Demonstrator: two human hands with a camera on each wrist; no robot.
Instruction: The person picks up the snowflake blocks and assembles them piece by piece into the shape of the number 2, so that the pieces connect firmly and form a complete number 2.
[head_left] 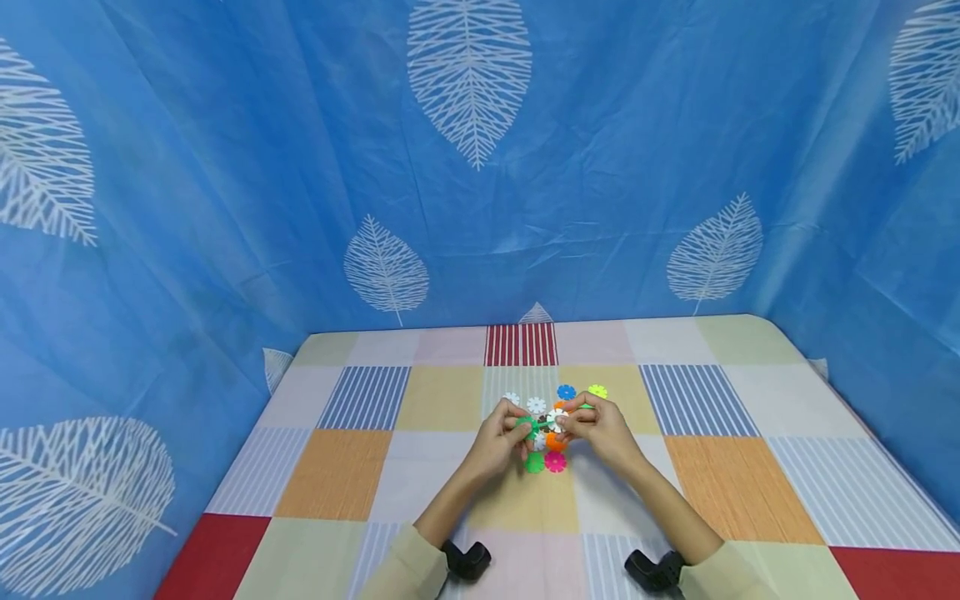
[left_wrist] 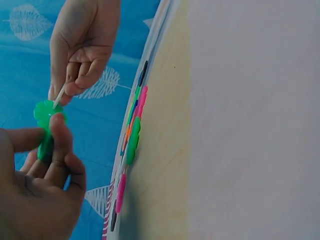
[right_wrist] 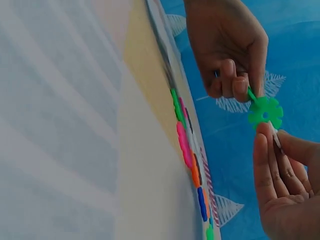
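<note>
My left hand (head_left: 495, 439) pinches a green snowflake disc (right_wrist: 266, 112), a notched flower-shaped building piece. A second green part (left_wrist: 46, 146) joined to it sits between the left thumb and fingers. My right hand (head_left: 606, 433) pinches a white snowflake disc (head_left: 557, 419). In the right wrist view, the edge of this white disc (right_wrist: 275, 134) meets the green disc's rim; how far the slots engage cannot be told. Both hands are raised above the table, fingertips close together. Beneath and around them lie a pink disc (head_left: 556, 462), a loose green disc (head_left: 534, 462) and an orange disc (head_left: 557, 443).
Beyond the hands lie a blue disc (head_left: 566, 392), a yellow disc (head_left: 597, 390) and white discs (head_left: 536, 406). A patchwork cloth covers the table (head_left: 337, 475). Blue leaf-print curtains (head_left: 600, 167) stand around it. Black devices (head_left: 468, 562) sit at both wrists.
</note>
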